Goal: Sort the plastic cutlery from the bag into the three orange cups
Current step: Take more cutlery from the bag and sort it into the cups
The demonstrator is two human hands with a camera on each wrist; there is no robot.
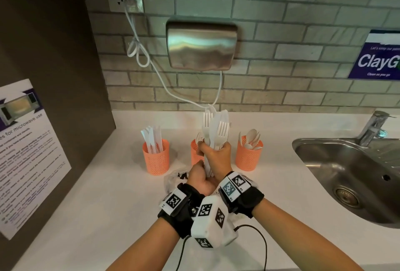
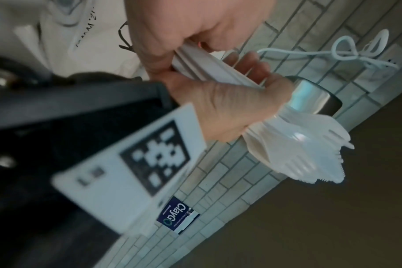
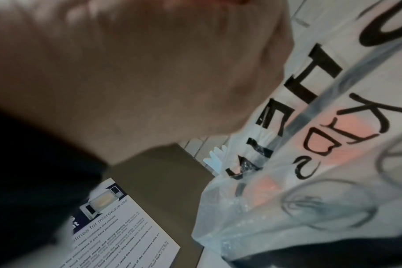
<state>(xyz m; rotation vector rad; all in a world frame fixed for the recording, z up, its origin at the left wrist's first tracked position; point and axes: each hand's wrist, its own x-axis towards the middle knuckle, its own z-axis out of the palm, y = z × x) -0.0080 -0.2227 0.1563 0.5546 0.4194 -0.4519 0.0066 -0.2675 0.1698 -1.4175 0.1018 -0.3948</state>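
Note:
My right hand [image 1: 213, 151] grips an upright bundle of white plastic cutlery [image 1: 216, 130], mostly forks with a knife among them, above the counter. Below it my left hand [image 1: 201, 173] holds the bundle's handle ends. In the left wrist view the left hand [image 2: 172, 39] curls round the handles [image 2: 209, 68], and the fork heads [image 2: 298, 154] stick out past the right hand [image 2: 230, 108]. Three orange cups stand behind: the left cup [image 1: 155, 158] holds knives, the middle cup [image 1: 194, 153] is half hidden by my hands, the right cup [image 1: 249, 153] holds spoons. The lettered plastic bag [image 3: 310, 127] lies under my wrists.
A steel sink [image 1: 346, 173] with a tap [image 1: 372, 127] lies to the right. A metal hand dryer [image 1: 201, 45] and its white cord [image 1: 138, 49] hang on the brick wall. A dark panel with a microwave notice [image 1: 26, 151] bounds the left.

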